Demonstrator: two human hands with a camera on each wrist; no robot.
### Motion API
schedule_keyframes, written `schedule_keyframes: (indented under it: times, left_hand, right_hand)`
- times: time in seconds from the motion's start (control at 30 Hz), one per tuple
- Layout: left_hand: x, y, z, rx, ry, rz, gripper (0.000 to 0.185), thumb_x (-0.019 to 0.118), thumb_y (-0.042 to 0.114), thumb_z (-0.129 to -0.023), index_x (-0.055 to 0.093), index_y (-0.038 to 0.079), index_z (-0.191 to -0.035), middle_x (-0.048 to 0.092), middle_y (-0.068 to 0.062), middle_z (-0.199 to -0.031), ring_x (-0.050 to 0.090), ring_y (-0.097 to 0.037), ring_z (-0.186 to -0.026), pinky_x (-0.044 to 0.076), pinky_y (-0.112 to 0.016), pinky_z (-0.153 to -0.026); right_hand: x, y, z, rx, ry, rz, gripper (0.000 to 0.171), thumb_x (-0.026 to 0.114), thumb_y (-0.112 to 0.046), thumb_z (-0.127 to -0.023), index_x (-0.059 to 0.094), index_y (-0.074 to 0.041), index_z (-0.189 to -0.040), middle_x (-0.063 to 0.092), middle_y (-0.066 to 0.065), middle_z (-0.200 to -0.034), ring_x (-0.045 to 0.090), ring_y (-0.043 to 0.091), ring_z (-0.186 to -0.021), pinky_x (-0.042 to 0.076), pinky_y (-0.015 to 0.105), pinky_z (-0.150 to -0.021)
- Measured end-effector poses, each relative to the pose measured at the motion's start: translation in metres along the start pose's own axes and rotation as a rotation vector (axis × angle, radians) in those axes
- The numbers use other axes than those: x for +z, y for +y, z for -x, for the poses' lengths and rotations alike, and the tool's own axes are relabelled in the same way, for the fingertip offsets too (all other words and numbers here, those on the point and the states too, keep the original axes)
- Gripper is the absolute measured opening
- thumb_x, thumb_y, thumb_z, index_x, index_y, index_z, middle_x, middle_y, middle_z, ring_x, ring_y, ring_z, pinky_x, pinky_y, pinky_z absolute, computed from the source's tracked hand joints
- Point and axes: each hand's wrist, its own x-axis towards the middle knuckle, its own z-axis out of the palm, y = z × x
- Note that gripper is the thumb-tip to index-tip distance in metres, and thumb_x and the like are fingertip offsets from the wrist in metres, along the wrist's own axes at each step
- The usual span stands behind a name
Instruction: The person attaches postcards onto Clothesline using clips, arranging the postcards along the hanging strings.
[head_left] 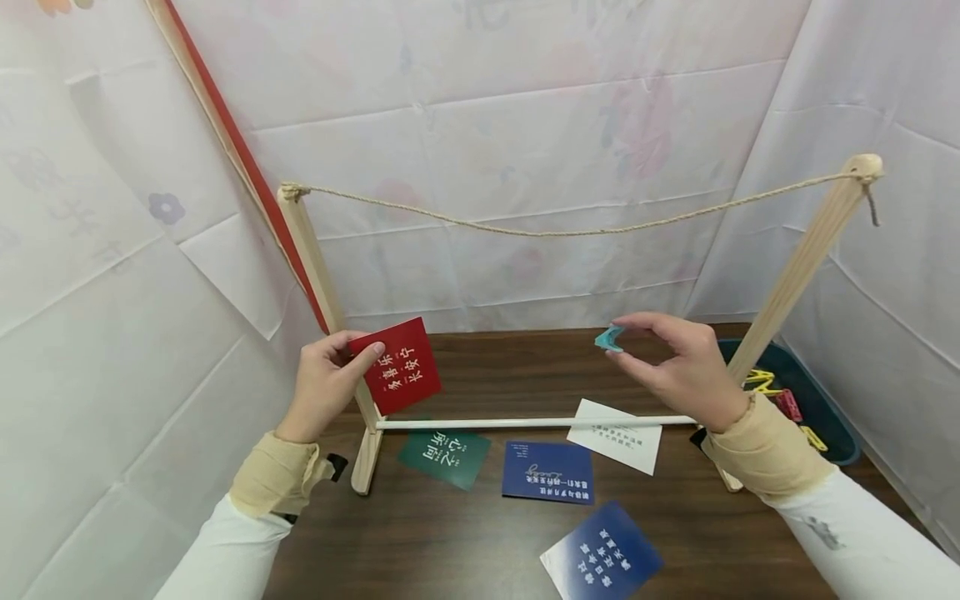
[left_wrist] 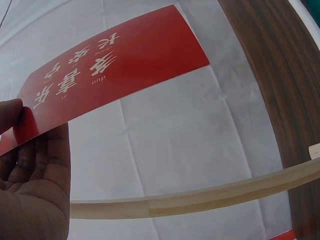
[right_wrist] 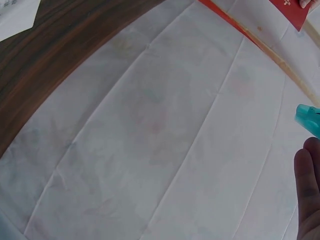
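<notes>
Your brown table (head_left: pixel 420 550) holds a wooden frame (head_left: pixel 800 271), a tub (head_left: pixel 825 408) at its right, two blue cards (head_left: pixel 547 472) nearer you, and a green card (head_left: pixel 461 462) and a white card (head_left: pixel 618 442) by its bar (head_left: pixel 487 424).

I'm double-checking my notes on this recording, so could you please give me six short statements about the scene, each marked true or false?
1. The left hand holds a red card and the right hand pinches a small clip. True.
2. That clip is yellow. False: it is teal.
3. The rope runs between two wooden posts. True.
4. A card hangs from the rope. False: none does; the green card, for one, lies on the table.
5. In the head view, the white bar crosses over part of the white card. True.
6. In that view, the green card lies right of both blue cards. False: it lies left of both blue cards.
</notes>
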Motion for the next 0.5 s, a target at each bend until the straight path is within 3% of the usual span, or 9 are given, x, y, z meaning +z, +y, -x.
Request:
schedule_keyframes:
  times: [0.23,0.5]
  left_hand:
    - [0.000,0.001,-0.002,0.019,0.004,-0.007,0.023,0.076,0.015,-0.103,0.077,-0.005,-0.115,0.079,-0.027,-0.104,0.069,-0.008,-0.077,0.061,-0.023,-0.068]
    - [0.001,0.002,-0.007,0.040,0.007,-0.007,0.022,0.075,0.014,-0.103,0.077,-0.005,-0.113,0.078,-0.027,-0.100,0.069,-0.008,-0.075,0.060,-0.021,-0.065]
  right_hand:
    - [0.015,-0.008,-0.010,-0.022,-0.026,-0.021,0.048,0.090,0.016,-0.069,0.077,0.004,-0.114,0.083,0.011,-0.099,0.079,0.016,-0.087,0.053,0.007,-0.089]
    - [0.031,-0.013,-0.018,-0.067,-0.052,-0.071,0.046,0.089,0.017,-0.071,0.076,0.005,-0.114,0.082,0.011,-0.099,0.080,0.023,-0.085,0.056,0.009,-0.088]
